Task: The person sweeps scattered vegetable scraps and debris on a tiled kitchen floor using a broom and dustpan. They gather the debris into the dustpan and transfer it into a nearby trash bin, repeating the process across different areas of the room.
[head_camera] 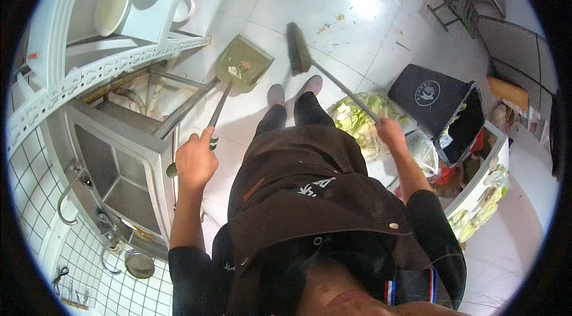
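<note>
My left hand [196, 159] grips the handle of a long-handled dustpan [257, 59], beside the steel sink. Food scraps [237, 72] lie in the pan, which rests on the floor ahead and to the left of my feet. In my right hand [391, 135] is the pole of a broom [299, 50]. Its bristle head is on the tiles just beyond my shoes, to the right of the dustpan and apart from it. Yellowish scraps [324, 28] are scattered on the floor past the broom head.
A steel sink [120, 173] stands at my left, below a white shelf [143, 21] with bowls. To my right are a bag of leafy cabbage [357, 123], a tilted black bin [429, 92] and a white-rimmed container [480, 177] of refuse. A folding stool [453, 9] stands farther off.
</note>
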Demonstrator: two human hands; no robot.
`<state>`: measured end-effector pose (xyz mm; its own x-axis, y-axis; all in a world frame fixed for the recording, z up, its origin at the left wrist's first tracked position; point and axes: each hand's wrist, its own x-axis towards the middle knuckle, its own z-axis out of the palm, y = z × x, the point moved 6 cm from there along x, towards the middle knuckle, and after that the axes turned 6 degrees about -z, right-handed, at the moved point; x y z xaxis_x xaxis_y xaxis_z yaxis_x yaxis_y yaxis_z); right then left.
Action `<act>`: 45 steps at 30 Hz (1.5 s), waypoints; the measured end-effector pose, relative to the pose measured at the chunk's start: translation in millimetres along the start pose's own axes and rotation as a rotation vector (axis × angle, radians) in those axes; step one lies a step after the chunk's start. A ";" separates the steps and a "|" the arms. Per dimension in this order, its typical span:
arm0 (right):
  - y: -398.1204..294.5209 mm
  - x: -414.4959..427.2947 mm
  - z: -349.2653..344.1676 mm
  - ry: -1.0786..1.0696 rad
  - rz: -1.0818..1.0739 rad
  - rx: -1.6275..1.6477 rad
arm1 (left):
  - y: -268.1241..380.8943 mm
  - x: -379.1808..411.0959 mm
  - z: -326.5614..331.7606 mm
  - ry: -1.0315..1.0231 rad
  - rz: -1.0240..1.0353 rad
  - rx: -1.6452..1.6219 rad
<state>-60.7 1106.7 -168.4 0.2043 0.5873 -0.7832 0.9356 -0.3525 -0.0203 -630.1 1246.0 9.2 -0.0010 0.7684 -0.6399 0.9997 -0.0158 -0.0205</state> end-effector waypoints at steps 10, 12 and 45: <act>107.8 -1.8 -46.6 0.165 0.079 0.107 | 102.4 44.8 -60.0 0.172 0.255 0.052; 128.8 -12.1 -59.6 0.204 0.107 0.207 | 131.5 59.5 -74.6 0.202 0.336 0.088; -135.0 -22.7 -69.5 0.039 0.350 1.146 | 393.9 303.4 -240.5 -0.037 0.968 0.575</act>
<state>-171.6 1191.7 -104.7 0.4236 0.3445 -0.8378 0.0306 -0.9298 -0.3668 -230.4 1626.9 -8.3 0.7581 0.2539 -0.6007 0.4199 -0.8948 0.1518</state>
